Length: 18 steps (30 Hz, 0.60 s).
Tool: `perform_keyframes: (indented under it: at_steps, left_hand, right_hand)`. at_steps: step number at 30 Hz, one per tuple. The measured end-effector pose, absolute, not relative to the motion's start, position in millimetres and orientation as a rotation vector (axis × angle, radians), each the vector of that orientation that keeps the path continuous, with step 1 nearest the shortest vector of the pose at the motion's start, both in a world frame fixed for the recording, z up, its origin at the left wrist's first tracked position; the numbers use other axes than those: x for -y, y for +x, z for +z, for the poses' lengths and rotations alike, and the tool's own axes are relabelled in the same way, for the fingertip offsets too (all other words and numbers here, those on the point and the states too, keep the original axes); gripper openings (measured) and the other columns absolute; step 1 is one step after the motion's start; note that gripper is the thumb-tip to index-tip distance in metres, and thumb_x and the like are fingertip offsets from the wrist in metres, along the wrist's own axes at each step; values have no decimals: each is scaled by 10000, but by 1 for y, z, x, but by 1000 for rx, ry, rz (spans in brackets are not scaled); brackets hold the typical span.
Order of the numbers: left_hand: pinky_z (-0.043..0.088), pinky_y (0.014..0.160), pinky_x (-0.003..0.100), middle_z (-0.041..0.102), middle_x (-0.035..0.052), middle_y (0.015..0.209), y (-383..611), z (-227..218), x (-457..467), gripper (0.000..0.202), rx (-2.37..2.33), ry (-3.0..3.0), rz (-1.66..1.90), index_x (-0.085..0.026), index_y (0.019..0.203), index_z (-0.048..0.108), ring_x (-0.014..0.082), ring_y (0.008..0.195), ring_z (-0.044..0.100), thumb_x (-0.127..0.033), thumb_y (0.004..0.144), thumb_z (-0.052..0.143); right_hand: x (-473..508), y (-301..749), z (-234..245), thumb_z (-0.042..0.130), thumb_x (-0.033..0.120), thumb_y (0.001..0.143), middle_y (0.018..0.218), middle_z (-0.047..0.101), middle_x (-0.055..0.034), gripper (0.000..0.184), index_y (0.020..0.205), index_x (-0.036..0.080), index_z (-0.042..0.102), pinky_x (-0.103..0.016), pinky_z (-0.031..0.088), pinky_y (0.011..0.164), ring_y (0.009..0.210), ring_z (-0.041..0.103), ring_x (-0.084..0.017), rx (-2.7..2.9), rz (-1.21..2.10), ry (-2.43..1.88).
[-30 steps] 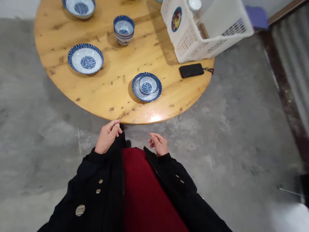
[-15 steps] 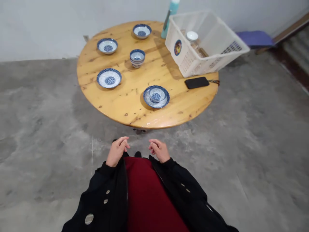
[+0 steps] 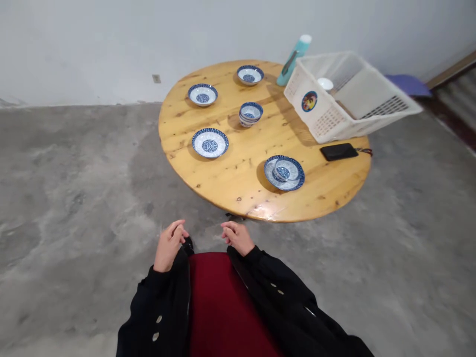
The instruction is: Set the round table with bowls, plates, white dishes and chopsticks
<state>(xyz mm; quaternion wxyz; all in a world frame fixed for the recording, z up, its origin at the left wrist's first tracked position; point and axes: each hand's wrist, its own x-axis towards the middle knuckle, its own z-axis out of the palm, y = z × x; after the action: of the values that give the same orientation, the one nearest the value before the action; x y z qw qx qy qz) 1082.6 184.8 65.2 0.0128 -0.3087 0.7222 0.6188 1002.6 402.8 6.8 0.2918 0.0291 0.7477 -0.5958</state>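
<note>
Reading the round wooden table [image 3: 234,181] as a clock, 12 farthest off, shallow blue-and-white dishes [image 3: 210,145] sit at 9, 10 and 11 o'clock, a turquoise bottle [image 3: 294,60] at 1, a white plastic crate [image 3: 330,116] at 2, a black smartphone [image 3: 339,151] at 3; stacked bowls [image 3: 251,115] stand near the middle. At 5, a small patterned bowl [image 3: 282,172] rests in a saucer-like dish [image 3: 284,186], mouth upward, round in outline. The near rim separates it from the left hand [image 3: 171,244] and right hand [image 3: 238,238], both bare, loosely curled, off the table towards 7.
</note>
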Motion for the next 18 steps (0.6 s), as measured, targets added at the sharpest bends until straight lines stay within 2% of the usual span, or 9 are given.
perform_keyframes:
  at_steps: [8,13,18]
  left_hand:
    - [463,663,282,662,35,755,1075,57,-90,580,-2246,-892,1875,-102,1158,655,143,629,545,-564,822,550]
    - [458,656,280,658,33,743,1045,52,-71,553,-2254,-747,1882,-105,1145,664,144,627,543,-545,833,542]
    - [462,647,276,663,27,734,1005,50,-60,520,-2251,-612,1857,-118,1127,677,142,613,551,-532,845,534]
  right_hand:
    - [-310,998,6,533,364,704,593,644,17,315,903,147,643,-193,400,392,417,547,-101,-1951,-1672,171]
    - [-308,961,21,561,305,705,581,648,16,253,881,146,650,-179,407,390,410,542,-90,-1997,-1779,333]
    - [-328,881,40,573,236,713,577,651,1,213,880,128,651,-181,423,390,412,546,-92,-2124,-1923,494]
